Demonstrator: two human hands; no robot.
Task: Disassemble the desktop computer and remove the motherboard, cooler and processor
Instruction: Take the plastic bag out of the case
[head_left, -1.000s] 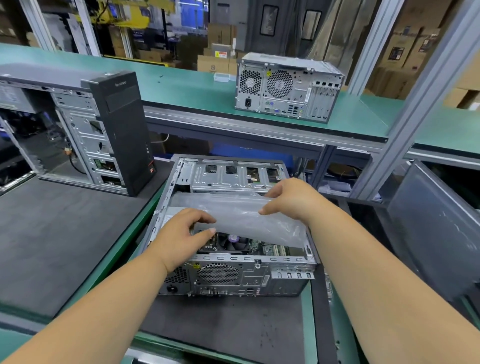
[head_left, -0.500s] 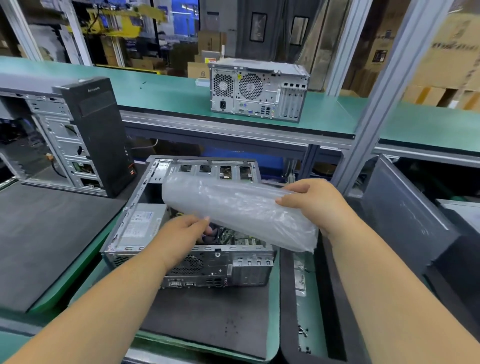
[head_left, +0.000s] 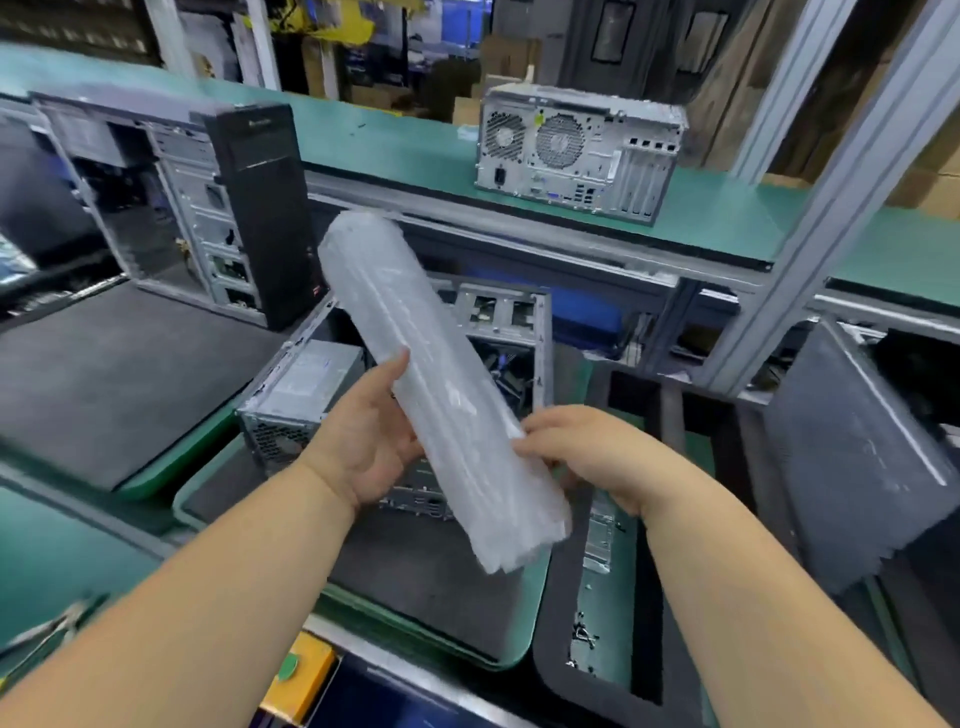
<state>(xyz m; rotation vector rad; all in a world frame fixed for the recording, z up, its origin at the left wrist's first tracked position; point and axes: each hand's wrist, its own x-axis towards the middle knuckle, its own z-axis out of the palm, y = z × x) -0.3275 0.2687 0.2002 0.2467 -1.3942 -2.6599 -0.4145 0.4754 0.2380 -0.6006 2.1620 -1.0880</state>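
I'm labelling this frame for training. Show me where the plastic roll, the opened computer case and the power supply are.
plastic roll (head_left: 415, 358): head view, middle of the wrap.
opened computer case (head_left: 511, 312): head view, far drive-bay wall.
power supply (head_left: 306, 387): head view, labelled top face.

My green bench (head_left: 62, 561) carries a dark grey mat (head_left: 104, 395) at its left edge, where an opened black tower case (head_left: 208, 208) stands upright. A second mat (head_left: 415, 582) near the middle holds the open desktop computer (head_left: 311, 395). On the far raised shelf (head_left: 395, 150) a grey case (head_left: 576, 150) stands.
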